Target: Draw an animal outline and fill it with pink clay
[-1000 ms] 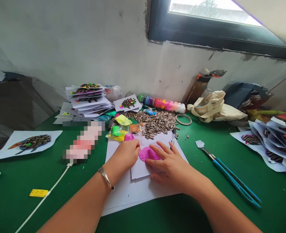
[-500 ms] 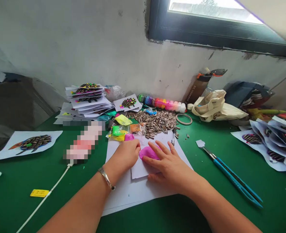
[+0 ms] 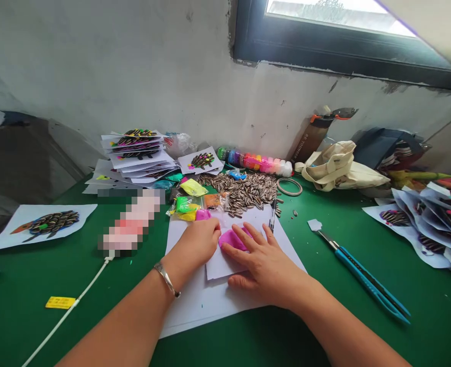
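A flat magenta patch of modelling clay [image 3: 231,239] lies on a small white paper [image 3: 219,269], which rests on larger white sheets [image 3: 187,311]. My right hand [image 3: 265,262] is open, its fingers spread over the clay and the paper. At the clay's left edge, my left hand [image 3: 200,242] is closed, thumb side up. Its fingertips are turned away, so what they hold, if anything, is hidden. Just beyond my left hand sits a magenta clay lump [image 3: 203,215] beside small bags of green clay [image 3: 185,205] and orange clay [image 3: 214,201].
Striped sunflower seeds [image 3: 248,191] are heaped behind the sheets, near a pen [image 3: 273,214] and a tape roll [image 3: 289,186]. Blue tweezers [image 3: 370,283] lie to the right. Seed-covered pictures are stacked at left [image 3: 137,158] and right [image 3: 435,219]. A cable [image 3: 68,312] crosses the left side.
My right hand has shifted slightly left over the clay, its thumb too. My left hand stays closed at the clay's edge. The whole view has moved a little.
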Demonstrator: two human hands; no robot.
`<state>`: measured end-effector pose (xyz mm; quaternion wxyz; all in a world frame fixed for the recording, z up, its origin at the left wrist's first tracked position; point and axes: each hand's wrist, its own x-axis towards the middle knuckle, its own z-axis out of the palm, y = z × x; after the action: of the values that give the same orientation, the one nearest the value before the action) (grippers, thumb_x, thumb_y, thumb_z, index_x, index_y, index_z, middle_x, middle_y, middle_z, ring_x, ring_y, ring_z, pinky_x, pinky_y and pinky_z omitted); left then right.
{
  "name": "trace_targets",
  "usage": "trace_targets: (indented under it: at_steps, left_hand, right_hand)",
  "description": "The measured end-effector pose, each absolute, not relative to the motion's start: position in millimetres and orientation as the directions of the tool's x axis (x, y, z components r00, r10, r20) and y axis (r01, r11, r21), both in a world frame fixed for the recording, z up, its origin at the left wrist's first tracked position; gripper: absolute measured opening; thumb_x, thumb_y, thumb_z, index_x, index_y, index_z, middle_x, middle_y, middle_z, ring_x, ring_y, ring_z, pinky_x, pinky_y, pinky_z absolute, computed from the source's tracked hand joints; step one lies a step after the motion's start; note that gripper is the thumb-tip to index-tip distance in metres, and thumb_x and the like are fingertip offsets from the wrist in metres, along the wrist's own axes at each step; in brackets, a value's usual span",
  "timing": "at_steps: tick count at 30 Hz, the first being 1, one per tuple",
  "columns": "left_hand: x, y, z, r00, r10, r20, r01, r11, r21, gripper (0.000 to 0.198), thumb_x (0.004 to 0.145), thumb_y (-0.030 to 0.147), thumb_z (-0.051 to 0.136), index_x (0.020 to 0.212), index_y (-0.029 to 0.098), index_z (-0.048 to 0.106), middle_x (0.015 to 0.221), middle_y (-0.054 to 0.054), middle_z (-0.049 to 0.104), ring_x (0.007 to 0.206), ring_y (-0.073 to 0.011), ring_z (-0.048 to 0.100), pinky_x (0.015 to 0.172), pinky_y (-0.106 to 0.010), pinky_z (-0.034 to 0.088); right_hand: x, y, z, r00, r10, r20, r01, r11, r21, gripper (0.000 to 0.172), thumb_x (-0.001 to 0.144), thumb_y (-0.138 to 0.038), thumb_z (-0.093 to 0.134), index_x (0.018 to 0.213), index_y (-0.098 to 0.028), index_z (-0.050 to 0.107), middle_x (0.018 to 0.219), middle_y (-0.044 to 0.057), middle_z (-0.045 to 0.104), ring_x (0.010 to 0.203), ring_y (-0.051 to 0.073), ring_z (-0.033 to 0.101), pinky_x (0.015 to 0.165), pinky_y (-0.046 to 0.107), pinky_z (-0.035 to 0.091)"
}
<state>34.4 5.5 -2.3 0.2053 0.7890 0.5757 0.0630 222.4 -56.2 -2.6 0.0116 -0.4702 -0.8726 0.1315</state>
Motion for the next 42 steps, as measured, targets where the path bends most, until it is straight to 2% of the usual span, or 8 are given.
trace_targets:
  at_steps: [5, 11, 18, 24, 28, 31, 38, 42]
  left_hand:
    - [34.2, 5.5, -2.8, 0.327, 0.935, -0.136, 0.884, -0.252, 0.394, 0.02, 0.09, 0.022, 0.044, 0.079, 0.02, 0.061, 0.08, -0.004, 0.069, 0.071, -0.0185, 0.059, 0.056, -0.028, 0.031]
    - [33.6, 6.2, -6.4, 0.329, 0.935, -0.131, 0.886, -0.258, 0.385, 0.02, 0.089, 0.023, 0.044, 0.08, 0.021, 0.062, 0.081, -0.004, 0.07, 0.072, -0.0197, 0.06, 0.056, -0.029, 0.031]
    - [32.8, 8.2, -8.6, 0.335, 0.933, -0.134, 0.884, -0.262, 0.386, 0.021, 0.09, 0.024, 0.043, 0.083, 0.021, 0.062, 0.082, -0.005, 0.07, 0.075, -0.0204, 0.062, 0.058, -0.029, 0.033]
    - [32.4, 6.9, -6.6, 0.347, 0.928, -0.135, 0.88, -0.272, 0.391, 0.02, 0.089, 0.022, 0.044, 0.083, 0.02, 0.063, 0.084, -0.005, 0.071, 0.076, -0.0203, 0.062, 0.059, -0.029, 0.034]
    - [32.5, 5.5, -5.1, 0.339, 0.931, -0.137, 0.88, -0.262, 0.396, 0.021, 0.089, 0.021, 0.044, 0.083, 0.02, 0.064, 0.084, -0.007, 0.071, 0.076, -0.0207, 0.062, 0.06, -0.029, 0.036]
    - [32.5, 5.2, -4.2, 0.337, 0.93, -0.143, 0.878, -0.256, 0.404, 0.022, 0.09, 0.022, 0.043, 0.085, 0.019, 0.064, 0.085, -0.008, 0.07, 0.078, -0.0218, 0.062, 0.062, -0.03, 0.037]
    - [33.3, 4.6, -2.5, 0.334, 0.929, -0.16, 0.881, -0.247, 0.403, 0.022, 0.09, 0.021, 0.043, 0.085, 0.019, 0.065, 0.083, -0.008, 0.07, 0.076, -0.0218, 0.062, 0.062, -0.03, 0.037]
    - [33.1, 4.5, -3.1, 0.336, 0.928, -0.159, 0.882, -0.251, 0.399, 0.021, 0.09, 0.022, 0.044, 0.085, 0.02, 0.064, 0.086, -0.007, 0.071, 0.078, -0.0218, 0.062, 0.062, -0.03, 0.037]
  right_hand:
    - [225.1, -57.4, -1.2, -0.556, 0.823, -0.119, 0.821, 0.521, -0.235, 0.063, 0.087, -0.065, 0.046, 0.144, -0.039, 0.037, 0.159, 0.007, 0.015, 0.144, 0.04, 0.008, 0.107, 0.071, 0.003]
    - [226.7, -60.5, 0.1, -0.562, 0.819, -0.114, 0.815, 0.525, -0.246, 0.069, 0.086, -0.068, 0.046, 0.147, -0.041, 0.03, 0.16, 0.007, 0.008, 0.144, 0.04, 0.006, 0.108, 0.071, 0.003]
    - [224.8, -64.6, 1.2, -0.558, 0.815, -0.158, 0.822, 0.516, -0.239, 0.071, 0.085, -0.067, 0.048, 0.147, -0.039, 0.03, 0.159, 0.009, 0.013, 0.145, 0.039, 0.002, 0.108, 0.07, -0.001]
    - [220.7, -61.9, 4.3, -0.567, 0.817, -0.109, 0.813, 0.533, -0.233, 0.073, 0.085, -0.075, 0.034, 0.149, -0.039, 0.026, 0.16, 0.01, 0.006, 0.144, 0.04, 0.001, 0.107, 0.071, 0.003]
    - [214.8, -60.0, -2.6, -0.614, 0.786, -0.075, 0.783, 0.594, -0.185, 0.071, 0.089, -0.071, 0.03, 0.15, -0.035, 0.024, 0.159, 0.01, 0.014, 0.145, 0.039, 0.005, 0.108, 0.07, 0.0]
    - [216.9, -60.7, -11.7, -0.629, 0.773, -0.086, 0.774, 0.612, -0.162, 0.066, 0.093, -0.065, 0.031, 0.15, -0.034, 0.023, 0.157, 0.008, 0.022, 0.144, 0.039, 0.01, 0.109, 0.07, 0.002]
    - [222.3, -61.8, -21.7, -0.593, 0.805, 0.002, 0.8, 0.589, -0.115, 0.067, 0.092, -0.065, 0.032, 0.151, -0.035, 0.02, 0.159, 0.01, 0.015, 0.145, 0.039, 0.006, 0.109, 0.069, 0.006]
    - [219.3, -60.8, -20.5, -0.589, 0.808, 0.0, 0.803, 0.584, -0.119, 0.067, 0.092, -0.067, 0.028, 0.151, -0.034, 0.022, 0.158, 0.01, 0.019, 0.144, 0.04, 0.007, 0.108, 0.07, 0.003]
